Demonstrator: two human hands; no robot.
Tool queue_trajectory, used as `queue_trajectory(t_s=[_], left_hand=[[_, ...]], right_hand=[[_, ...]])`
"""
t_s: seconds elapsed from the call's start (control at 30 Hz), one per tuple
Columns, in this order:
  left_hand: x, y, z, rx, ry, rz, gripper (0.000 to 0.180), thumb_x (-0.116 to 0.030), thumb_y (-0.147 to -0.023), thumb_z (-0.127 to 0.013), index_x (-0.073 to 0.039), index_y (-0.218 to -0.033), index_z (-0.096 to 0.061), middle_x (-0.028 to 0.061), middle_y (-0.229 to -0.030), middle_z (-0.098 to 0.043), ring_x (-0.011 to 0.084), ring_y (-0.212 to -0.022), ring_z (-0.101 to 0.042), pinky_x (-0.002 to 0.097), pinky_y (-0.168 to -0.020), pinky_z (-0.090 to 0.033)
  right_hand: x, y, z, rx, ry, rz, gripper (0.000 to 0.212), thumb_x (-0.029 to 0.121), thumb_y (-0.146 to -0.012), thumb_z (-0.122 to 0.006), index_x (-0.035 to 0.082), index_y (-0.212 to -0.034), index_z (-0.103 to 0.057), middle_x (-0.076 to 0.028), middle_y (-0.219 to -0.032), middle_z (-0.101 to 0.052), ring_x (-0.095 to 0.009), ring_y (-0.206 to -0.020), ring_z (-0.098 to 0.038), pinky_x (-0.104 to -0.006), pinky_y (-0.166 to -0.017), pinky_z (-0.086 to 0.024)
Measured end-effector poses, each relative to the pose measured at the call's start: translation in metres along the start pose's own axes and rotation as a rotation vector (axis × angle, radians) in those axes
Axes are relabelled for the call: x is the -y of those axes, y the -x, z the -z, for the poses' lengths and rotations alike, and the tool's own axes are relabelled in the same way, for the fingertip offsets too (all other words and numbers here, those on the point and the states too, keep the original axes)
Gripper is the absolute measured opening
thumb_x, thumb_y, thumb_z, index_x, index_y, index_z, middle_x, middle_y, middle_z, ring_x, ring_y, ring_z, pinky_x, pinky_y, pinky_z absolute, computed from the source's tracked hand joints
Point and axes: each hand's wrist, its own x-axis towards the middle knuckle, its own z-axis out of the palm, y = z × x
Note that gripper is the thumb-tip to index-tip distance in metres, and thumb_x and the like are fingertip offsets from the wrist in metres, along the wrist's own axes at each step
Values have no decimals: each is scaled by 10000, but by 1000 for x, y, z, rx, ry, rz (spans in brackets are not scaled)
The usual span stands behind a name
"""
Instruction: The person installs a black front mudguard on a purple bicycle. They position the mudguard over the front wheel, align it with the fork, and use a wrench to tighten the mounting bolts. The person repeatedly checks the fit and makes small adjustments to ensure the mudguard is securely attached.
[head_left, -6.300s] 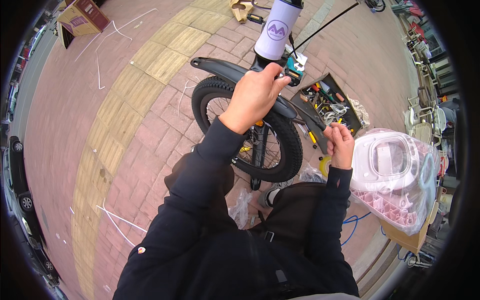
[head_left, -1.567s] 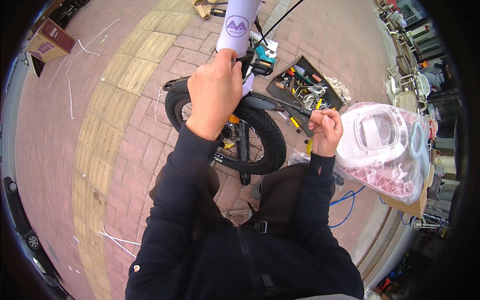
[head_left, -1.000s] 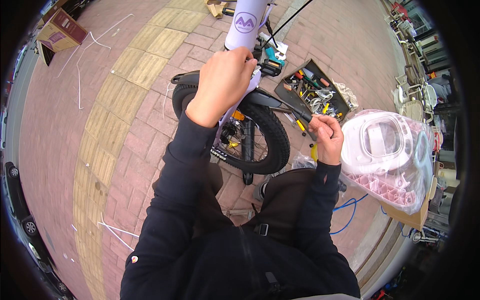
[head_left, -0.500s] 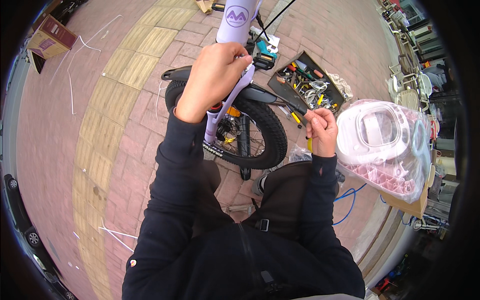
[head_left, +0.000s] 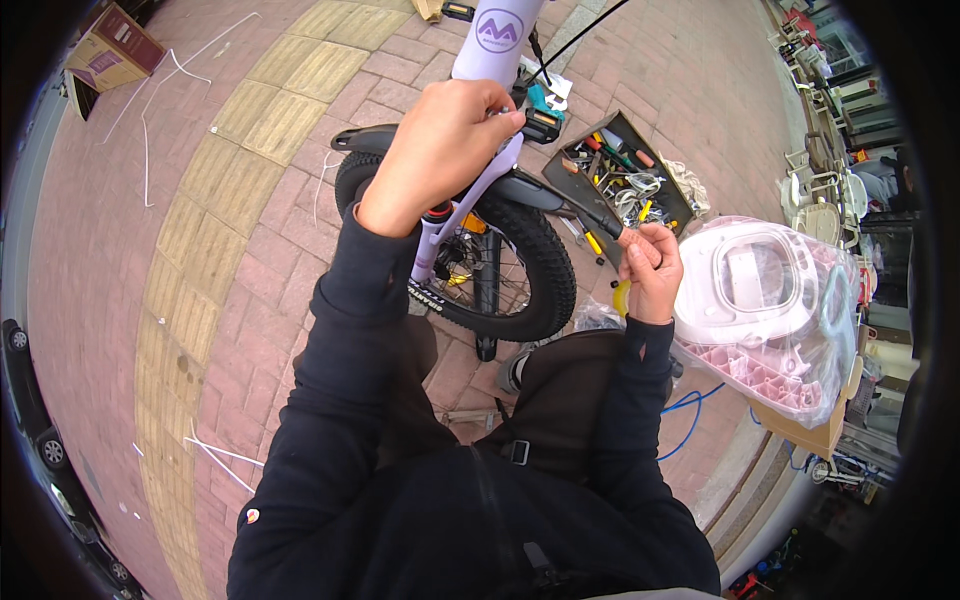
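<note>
My left hand is closed in a pinch at the top of a lilac bicycle fork, just below the lilac frame tube. Whatever its fingertips hold is hidden. Lower right, my right hand is closed around the end of a slim black piece. This piece runs up to the black mudguard over the front wheel; I cannot tell whether the two are joined. The wheel's knobbly black tyre stands between my arms, in front of my knees.
An open toolbox full of hand tools lies beyond my right hand. A plastic-wrapped white and pink item rests on a cardboard box at right. Blue tubing lies beside my right leg. Another carton stands far left.
The view has shifted slightly, so the bicycle and both hands sit a little further right. Both hands keep their grips, and nothing is plainly taken or let go.
</note>
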Motion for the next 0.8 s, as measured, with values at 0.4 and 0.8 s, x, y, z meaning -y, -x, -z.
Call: queue_trajectory(t_s=[0.4,0.8], left_hand=[[0,-1,-1,-1,17,2,208,-173,-796,-629,30,-835,-651,201,-665,-608,330,-632,-616,374,-579,-467],[-5,2,-10,-157,-212,-140,139,-123,-837,-628,8,-884,-635,79,-604,-585,129,-495,-511,273,-494,-411]], right_hand=[[1,0,9,36,15,-185,214,69,-848,-606,-39,-1033,-590,-116,-882,-663,-93,-623,-553,-210,-545,-442],[-3,-7,27,27,-101,10,294,42,-830,-626,-33,-1103,-547,-116,-918,-664,-76,-607,-512,-192,-504,-372]])
